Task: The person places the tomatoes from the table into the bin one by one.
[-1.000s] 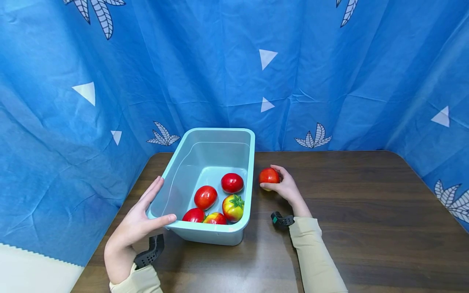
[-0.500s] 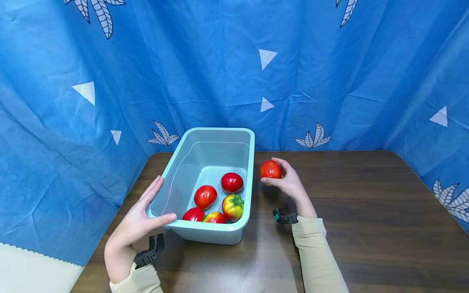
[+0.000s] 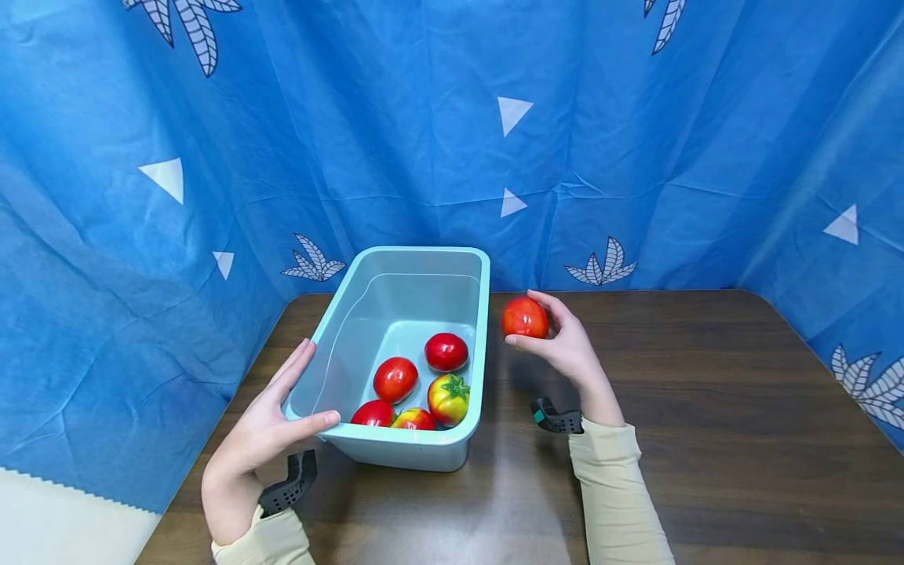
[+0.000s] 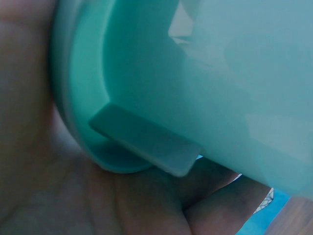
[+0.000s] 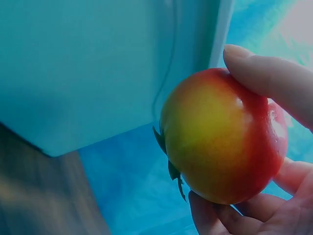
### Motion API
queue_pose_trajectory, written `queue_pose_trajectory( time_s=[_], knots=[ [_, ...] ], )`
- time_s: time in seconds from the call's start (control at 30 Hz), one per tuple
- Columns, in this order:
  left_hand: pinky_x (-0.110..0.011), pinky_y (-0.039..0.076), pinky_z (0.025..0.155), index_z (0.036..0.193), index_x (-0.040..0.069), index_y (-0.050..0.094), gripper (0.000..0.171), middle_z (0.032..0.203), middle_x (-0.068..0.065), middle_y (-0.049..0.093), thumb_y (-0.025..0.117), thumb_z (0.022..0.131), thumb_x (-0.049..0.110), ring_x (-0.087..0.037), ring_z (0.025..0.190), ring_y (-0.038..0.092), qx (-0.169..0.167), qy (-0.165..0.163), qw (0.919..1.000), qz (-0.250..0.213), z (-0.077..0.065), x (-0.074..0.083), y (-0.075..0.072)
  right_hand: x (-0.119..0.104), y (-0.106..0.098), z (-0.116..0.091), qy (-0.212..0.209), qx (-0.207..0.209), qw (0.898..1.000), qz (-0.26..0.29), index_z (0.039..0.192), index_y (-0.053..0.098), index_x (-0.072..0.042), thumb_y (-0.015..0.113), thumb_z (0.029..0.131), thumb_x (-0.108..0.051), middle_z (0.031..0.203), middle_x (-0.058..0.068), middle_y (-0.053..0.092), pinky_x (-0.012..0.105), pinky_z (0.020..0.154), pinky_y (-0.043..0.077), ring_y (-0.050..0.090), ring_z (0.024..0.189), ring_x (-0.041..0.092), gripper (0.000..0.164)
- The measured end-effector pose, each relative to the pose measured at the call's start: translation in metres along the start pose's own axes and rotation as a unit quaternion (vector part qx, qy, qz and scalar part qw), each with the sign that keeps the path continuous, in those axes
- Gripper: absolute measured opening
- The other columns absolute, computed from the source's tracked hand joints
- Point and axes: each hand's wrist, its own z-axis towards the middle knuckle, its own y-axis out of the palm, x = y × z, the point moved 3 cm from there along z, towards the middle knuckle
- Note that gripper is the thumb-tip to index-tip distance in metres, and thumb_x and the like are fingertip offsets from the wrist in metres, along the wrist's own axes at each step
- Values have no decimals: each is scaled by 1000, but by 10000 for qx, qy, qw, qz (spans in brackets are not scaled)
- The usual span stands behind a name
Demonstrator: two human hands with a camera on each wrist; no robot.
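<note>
In the head view my right hand (image 3: pixel 568 345) grips a tomato (image 3: pixel 524 317), lifted above the table just right of the light-blue plastic bin (image 3: pixel 431 450). The right wrist view shows this tomato (image 5: pixel 220 142) as glossy red and yellow with green leaves, between thumb and fingers. My left hand (image 3: pixel 264 428) rests on the bin's near left corner, fingers stretched along the left side and thumb lying on the front rim. Close up, the left wrist view shows the bin's rim corner (image 4: pixel 88 73) against the palm. Inside the bin lie several red and red-yellow tomatoes (image 3: pixel 395 380).
The bin stands on a dark wooden table (image 3: pixel 706 408), left of its middle. A blue curtain (image 3: pixel 424 141) with white leaf and triangle prints hangs behind and along the sides. A white surface (image 3: pixel 56 522) shows at the lower left.
My right hand has raised the tomato from the table and brought it slightly to the right. The left hand and the bin have stayed about where they were.
</note>
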Motion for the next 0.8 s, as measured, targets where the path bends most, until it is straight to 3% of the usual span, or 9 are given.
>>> queue_pose_trajectory(
  time_s=[0.43, 0.8],
  knots=[
    [-71, 31, 91, 152, 20, 15, 93, 157, -6, 6, 74, 79, 24, -42, 134, 16, 23, -66, 10000, 71, 0, -1, 1, -30, -6, -15, -490, 76, 9987, -133, 141, 41, -18, 78, 77, -22, 138, 7, 43, 47, 85, 50, 42, 121, 28, 75],
    [-70, 34, 89, 152, 20, 16, 93, 157, -6, 7, 74, 79, 24, -42, 134, 16, 27, -101, 9999, 19, 0, -1, 1, -53, 4, -32, -828, 41, 9966, -23, 139, 45, -20, 80, 75, -20, 135, 4, 46, 44, 83, 52, 45, 118, 25, 73]
  ],
)
